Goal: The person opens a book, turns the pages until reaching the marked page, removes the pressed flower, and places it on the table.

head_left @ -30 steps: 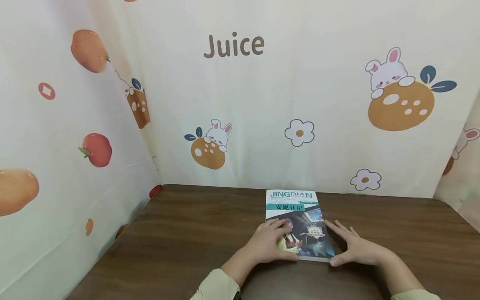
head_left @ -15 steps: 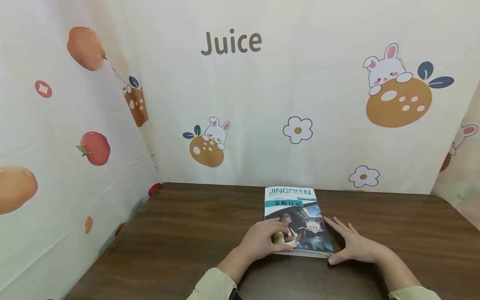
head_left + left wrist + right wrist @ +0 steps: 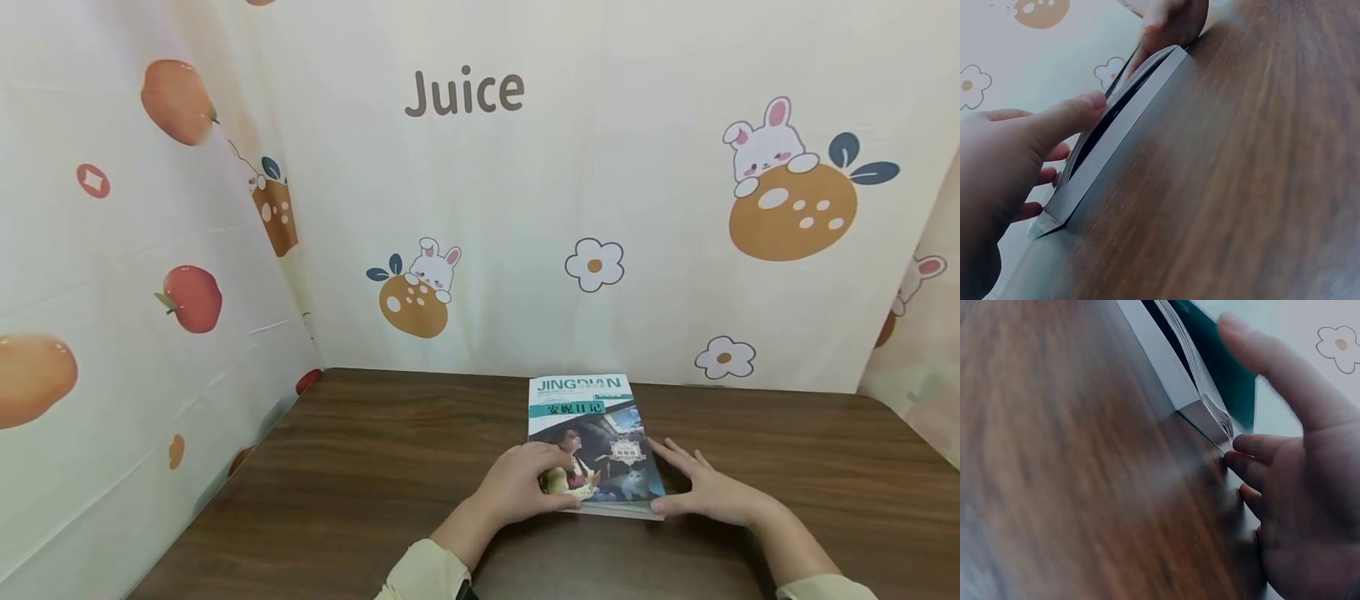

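On the tabletop (image 3: 360, 467), right of centre, the book (image 3: 606, 450) lies between the left hand (image 3: 517, 485) and right hand (image 3: 708, 492), fingers relaxed, unclenched at its sides; support its gaping near edge evenly to avoid creasing.

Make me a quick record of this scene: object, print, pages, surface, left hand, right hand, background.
Object: one book, lying front up
Print: JINGDIAN across the top, dark illustration below
Pages: upper pages parted from those below at the near edge
Surface: brown wood-grain table
Left hand: over the book's left side
Right hand: beside its right edge
Background: pale sheet with fruit, rabbits, flowers
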The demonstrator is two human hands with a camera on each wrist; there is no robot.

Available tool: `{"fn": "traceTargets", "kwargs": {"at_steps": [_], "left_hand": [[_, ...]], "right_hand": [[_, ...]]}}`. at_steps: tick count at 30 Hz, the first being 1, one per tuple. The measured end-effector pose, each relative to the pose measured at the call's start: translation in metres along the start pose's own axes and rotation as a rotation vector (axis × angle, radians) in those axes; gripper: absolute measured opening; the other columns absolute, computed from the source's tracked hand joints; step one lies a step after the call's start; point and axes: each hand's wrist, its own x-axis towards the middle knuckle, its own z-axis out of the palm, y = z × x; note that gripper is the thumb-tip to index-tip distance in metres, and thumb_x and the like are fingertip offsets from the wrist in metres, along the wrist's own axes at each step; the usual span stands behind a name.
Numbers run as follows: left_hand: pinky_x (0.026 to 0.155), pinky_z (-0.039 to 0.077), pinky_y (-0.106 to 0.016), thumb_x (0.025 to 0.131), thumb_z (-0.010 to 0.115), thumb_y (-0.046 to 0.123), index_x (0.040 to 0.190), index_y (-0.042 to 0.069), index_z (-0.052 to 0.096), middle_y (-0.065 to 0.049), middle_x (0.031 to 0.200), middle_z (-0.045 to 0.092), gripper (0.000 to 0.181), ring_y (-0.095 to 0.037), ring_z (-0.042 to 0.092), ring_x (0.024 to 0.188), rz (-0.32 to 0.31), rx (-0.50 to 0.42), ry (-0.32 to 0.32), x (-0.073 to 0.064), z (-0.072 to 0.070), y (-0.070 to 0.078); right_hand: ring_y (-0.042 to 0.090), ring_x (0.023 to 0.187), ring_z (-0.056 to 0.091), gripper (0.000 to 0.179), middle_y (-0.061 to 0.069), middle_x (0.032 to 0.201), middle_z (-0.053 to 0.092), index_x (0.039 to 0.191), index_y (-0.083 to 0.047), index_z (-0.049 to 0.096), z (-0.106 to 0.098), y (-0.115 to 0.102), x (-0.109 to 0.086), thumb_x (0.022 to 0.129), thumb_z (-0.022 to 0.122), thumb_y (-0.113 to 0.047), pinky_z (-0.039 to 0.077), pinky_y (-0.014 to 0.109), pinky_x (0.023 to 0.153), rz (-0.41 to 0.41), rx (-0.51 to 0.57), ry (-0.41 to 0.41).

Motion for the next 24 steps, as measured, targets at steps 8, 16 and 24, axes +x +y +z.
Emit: {"fn": "traceTargets", "kwargs": {"at_steps": [8, 16, 24], "left_hand": [[0.087, 0.045, -0.03, 0.075, 0.065, 0.06, 0.109, 0.027, 0.063, 0.015, 0.11, 0.059, 0.047, -0.004, 0.053, 0.104, 0.007, 0.048, 0.015, -0.001, 0.0, 0.002], [0.091, 0.044, -0.029, 0.076, 0.067, 0.053, 0.11, 0.025, 0.063, 0.014, 0.11, 0.06, 0.044, -0.003, 0.053, 0.105, 0.011, -0.052, 0.077, -0.003, 0.003, 0.001], [0.092, 0.044, -0.032, 0.079, 0.072, 0.037, 0.12, 0.017, 0.058, 0.006, 0.119, 0.058, 0.048, -0.007, 0.053, 0.11, 0.083, -0.058, 0.23, -0.011, -0.004, 0.005]], "right_hand": [[0.052, 0.132, -0.01, 0.08, 0.032, 0.147, 0.003, 0.143, 0.007, 0.021, 0.005, -0.01, 0.001, 0.084, 0.063, -0.026, -0.016, 0.07, 0.093, -0.107, 0.058, 0.077], [0.061, 0.125, -0.012, 0.088, 0.037, 0.145, -0.003, 0.146, -0.001, 0.016, -0.001, -0.006, -0.003, 0.079, 0.069, -0.024, -0.008, 0.077, 0.086, -0.083, 0.098, -0.004], [0.056, 0.129, 0.002, 0.066, 0.032, 0.144, 0.022, 0.136, 0.0, 0.041, 0.011, 0.002, 0.002, 0.081, 0.07, -0.022, -0.007, 0.072, 0.094, -0.204, 0.008, 0.104]]}}
